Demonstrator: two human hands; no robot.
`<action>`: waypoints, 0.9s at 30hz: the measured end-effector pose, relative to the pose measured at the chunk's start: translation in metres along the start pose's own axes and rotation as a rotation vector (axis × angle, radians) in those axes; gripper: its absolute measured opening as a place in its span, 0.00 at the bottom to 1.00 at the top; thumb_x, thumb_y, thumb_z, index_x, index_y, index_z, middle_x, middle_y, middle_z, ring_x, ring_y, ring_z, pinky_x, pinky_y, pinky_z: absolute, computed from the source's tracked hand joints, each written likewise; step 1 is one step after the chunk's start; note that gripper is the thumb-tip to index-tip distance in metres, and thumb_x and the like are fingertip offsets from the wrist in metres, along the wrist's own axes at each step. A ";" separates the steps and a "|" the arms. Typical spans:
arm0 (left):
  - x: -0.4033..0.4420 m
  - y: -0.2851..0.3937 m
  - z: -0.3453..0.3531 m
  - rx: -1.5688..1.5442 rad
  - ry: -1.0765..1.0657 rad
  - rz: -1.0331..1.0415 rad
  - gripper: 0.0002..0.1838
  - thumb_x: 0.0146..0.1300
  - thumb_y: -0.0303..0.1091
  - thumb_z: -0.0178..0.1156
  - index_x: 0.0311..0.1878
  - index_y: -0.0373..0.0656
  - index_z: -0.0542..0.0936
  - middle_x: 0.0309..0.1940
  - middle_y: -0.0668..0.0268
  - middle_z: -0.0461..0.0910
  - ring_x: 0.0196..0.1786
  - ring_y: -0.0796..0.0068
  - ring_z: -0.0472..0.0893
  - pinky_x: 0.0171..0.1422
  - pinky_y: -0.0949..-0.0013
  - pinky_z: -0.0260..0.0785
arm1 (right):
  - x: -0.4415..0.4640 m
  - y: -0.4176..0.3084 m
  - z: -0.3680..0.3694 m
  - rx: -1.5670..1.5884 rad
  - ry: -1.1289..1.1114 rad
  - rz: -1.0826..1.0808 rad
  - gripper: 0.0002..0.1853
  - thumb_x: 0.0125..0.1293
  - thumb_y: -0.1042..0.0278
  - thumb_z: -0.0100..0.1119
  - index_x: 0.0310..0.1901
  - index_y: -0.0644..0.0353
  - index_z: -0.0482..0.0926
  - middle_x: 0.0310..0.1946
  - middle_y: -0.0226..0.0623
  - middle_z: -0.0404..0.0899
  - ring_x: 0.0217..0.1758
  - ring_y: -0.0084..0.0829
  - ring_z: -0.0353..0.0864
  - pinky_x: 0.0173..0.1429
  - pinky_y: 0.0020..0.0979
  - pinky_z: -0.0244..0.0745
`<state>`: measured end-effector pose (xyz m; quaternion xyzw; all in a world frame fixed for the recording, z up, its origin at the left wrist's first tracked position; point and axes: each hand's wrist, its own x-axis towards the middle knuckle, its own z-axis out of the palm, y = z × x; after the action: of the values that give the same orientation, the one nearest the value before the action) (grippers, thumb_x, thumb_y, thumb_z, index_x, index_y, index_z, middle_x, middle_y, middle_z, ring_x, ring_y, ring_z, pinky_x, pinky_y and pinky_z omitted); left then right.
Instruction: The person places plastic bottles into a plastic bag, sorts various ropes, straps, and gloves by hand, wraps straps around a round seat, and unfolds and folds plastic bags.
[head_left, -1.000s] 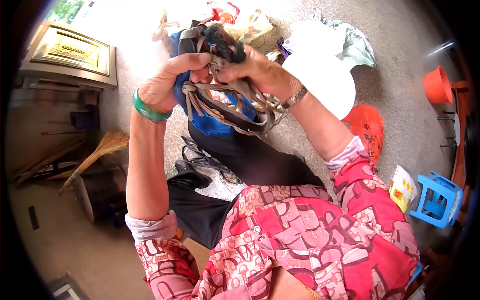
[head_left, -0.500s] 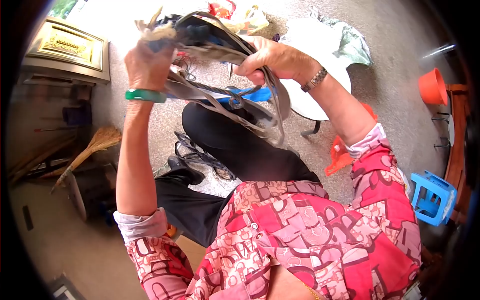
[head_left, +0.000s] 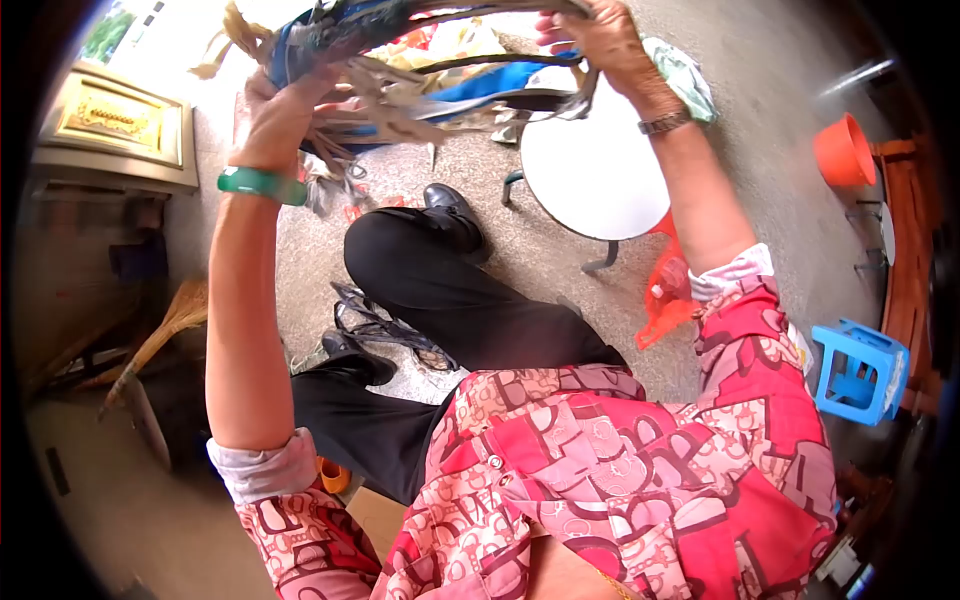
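Observation:
A bundle of grey, beige and blue cloth strips (head_left: 400,105) hangs stretched between my hands at the top of the view. My left hand (head_left: 290,115), with a green bangle at the wrist, is closed round its left end, where beige knotted ends stick out. My right hand (head_left: 610,45), wearing a metal watch, grips the right end near the top edge. Motion blurs part of the strips. Behind them stands a stool with a round white top (head_left: 595,175).
An orange-red plastic bag (head_left: 665,295) lies beside the round stool. At the right are a blue plastic stool (head_left: 860,372) and a red bucket (head_left: 845,152). A straw broom (head_left: 170,325) leans at the left. Dark straps (head_left: 385,325) lie by my legs.
The strips went from bunched together to stretched out. My hands moved apart and up, the right one toward the top edge. More of the round white stool and a black shoe now show.

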<state>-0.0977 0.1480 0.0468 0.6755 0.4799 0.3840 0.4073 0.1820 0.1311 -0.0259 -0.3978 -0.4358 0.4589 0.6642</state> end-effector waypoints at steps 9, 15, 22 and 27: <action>-0.011 -0.020 0.115 -0.666 -0.346 -0.375 0.12 0.46 0.23 0.61 0.36 0.35 0.75 0.29 0.61 0.79 0.29 0.70 0.79 0.37 0.69 0.73 | -0.041 -0.087 -0.119 -0.748 -0.066 0.186 0.05 0.52 0.75 0.58 0.32 0.56 0.78 0.19 0.22 0.72 0.19 0.11 0.65 0.23 0.16 0.61; -0.019 -0.156 0.246 -0.904 -0.285 -0.984 0.07 0.52 0.29 0.60 0.34 0.40 0.74 0.26 0.61 0.77 0.28 0.66 0.78 0.31 0.56 0.73 | -0.060 0.034 -0.195 -1.227 -0.053 0.286 0.16 0.43 0.70 0.63 0.38 0.62 0.77 0.26 0.32 0.76 0.30 0.25 0.74 0.35 0.26 0.70; -0.039 -0.166 0.245 -0.557 -0.245 -1.136 0.15 0.50 0.31 0.63 0.42 0.40 0.75 0.35 0.63 0.77 0.34 0.66 0.78 0.34 0.56 0.74 | -0.098 0.055 -0.100 -1.455 -0.094 -0.096 0.24 0.54 0.60 0.56 0.53 0.60 0.70 0.51 0.46 0.70 0.56 0.42 0.67 0.61 0.36 0.61; -0.047 -0.187 0.257 -0.385 -0.198 -1.068 0.18 0.44 0.27 0.66 0.40 0.34 0.75 0.30 0.60 0.78 0.32 0.66 0.79 0.32 0.60 0.72 | -0.138 0.103 -0.062 -1.561 -0.321 -0.042 0.36 0.53 0.60 0.58 0.64 0.48 0.54 0.63 0.42 0.53 0.65 0.44 0.53 0.66 0.45 0.47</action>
<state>0.0616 0.0949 -0.2263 0.2857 0.6357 0.1404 0.7032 0.1862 0.0180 -0.1698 -0.6691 -0.7290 0.0602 0.1313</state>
